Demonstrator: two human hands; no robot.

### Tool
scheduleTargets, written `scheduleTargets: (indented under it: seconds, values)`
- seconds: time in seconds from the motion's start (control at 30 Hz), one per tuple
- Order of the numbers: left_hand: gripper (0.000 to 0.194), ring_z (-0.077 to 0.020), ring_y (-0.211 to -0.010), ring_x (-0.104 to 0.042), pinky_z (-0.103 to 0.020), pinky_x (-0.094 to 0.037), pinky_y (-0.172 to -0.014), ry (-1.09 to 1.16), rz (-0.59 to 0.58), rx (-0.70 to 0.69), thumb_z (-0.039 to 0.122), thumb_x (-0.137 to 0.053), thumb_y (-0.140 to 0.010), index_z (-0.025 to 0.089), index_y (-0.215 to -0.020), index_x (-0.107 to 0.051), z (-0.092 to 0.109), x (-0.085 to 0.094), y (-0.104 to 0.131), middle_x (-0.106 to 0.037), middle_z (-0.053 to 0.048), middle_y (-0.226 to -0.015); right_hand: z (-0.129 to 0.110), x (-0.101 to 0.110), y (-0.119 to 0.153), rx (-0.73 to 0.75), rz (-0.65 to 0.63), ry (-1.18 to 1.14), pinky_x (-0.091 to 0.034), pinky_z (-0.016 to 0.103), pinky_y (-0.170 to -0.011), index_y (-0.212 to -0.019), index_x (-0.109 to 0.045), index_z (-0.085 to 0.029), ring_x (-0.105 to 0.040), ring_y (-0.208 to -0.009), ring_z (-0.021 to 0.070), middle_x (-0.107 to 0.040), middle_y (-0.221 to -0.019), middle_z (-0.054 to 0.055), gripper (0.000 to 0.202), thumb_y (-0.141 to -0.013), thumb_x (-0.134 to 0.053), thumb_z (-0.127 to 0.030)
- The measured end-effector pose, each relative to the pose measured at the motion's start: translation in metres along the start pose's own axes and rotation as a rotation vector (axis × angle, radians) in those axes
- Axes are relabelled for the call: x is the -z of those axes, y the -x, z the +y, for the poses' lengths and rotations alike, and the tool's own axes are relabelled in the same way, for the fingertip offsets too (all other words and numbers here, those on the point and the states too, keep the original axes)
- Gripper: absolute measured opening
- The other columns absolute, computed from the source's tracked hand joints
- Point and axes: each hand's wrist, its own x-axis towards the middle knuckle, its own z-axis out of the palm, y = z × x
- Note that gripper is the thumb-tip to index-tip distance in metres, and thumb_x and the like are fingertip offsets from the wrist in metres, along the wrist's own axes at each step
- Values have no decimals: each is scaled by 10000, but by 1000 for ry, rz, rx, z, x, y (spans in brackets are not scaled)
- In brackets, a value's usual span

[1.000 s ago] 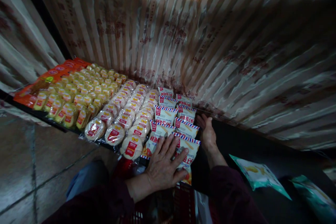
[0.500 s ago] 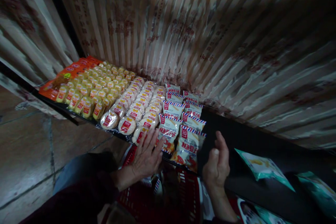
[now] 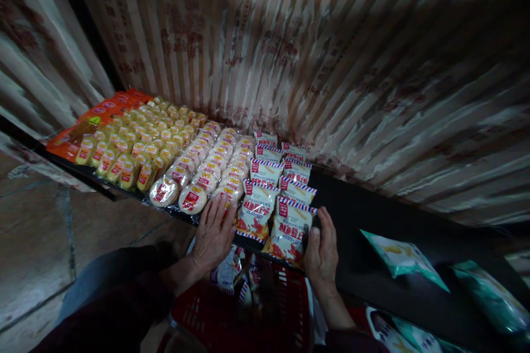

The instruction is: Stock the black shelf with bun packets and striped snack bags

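Observation:
Two rows of white snack bags (image 3: 290, 230) with red lettering and striped top edges lean back on a black shelf (image 3: 372, 209). My right hand (image 3: 323, 251) rests against the right side of the front bag, its fingers stretched and holding nothing. My left hand (image 3: 215, 234) lies flat, fingers extended, over the front of the rightmost row of round white wrapped cakes (image 3: 230, 183); it partly hides the front cake. Farther left stand several rows of small yellow wrapped snacks (image 3: 143, 146).
Orange bags (image 3: 91, 121) lie at the shelf's left end. Green-and-white bags (image 3: 403, 256) lie on the right part. Below the shelf edge is a red basket (image 3: 285, 309) with more packets inside. A pleated, printed curtain (image 3: 265, 38) hangs behind.
My right hand has moved left from a gap beside the snack bags to the front bag's side. My left hand has shifted off the snack bags onto the round cakes.

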Motion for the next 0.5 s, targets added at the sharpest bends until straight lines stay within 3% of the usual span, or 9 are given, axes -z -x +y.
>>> scheduleTargets:
  seconds: [0.17, 0.5]
  values:
    - [565, -326, -1450, -240, -502, -263, -1152, 1, -31, 3, 281, -470, -933, 120, -1462, -357, -2, 0, -3, -389, -185, -1504, 1, 2, 0, 2, -3, -8, -310, 568, -1109, -1360, -475, -135, -393, -1368, 294, -451, -1447, 188, 526, -971, -304, -445]
    - [600, -339, -1469, -164, -523, -184, -1172, 17, -120, -21, 366, -483, -926, 93, -1449, -375, -4, 7, -6, -338, -202, -1528, 0, 8, 2, 42, 15, 15, -333, 560, -1101, -1369, -467, -147, -407, -1363, 274, -477, -1430, 176, 490, -979, -300, -393]
